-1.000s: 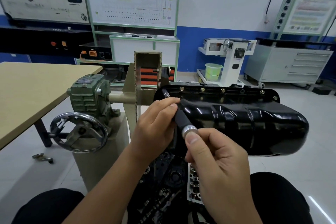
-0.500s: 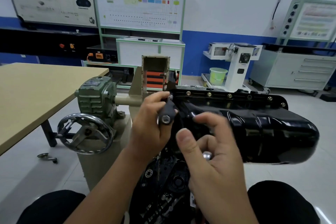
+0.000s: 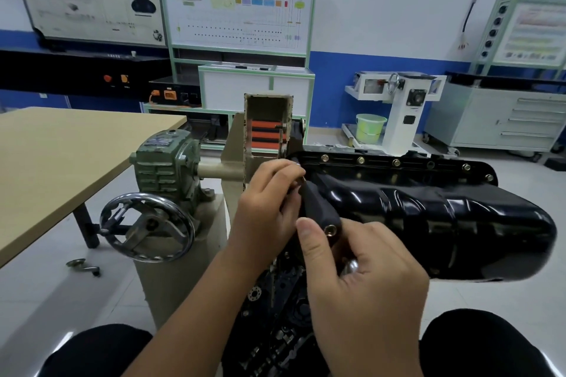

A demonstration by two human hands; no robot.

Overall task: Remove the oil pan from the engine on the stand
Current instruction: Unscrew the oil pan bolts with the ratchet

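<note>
At centre frame, a person's left hand [image 3: 269, 205] and right hand [image 3: 364, 272] both grip a black-handled tool [image 3: 318, 208] at the near corner of the glossy black oil pan [image 3: 444, 217], which sits bolted on the engine [image 3: 275, 315] at right of centre.

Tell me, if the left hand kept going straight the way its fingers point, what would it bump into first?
Probably the black oil pan. The left hand points right, its fingers on the tool, right beside the pan's near end; depth is hard to judge.
</note>
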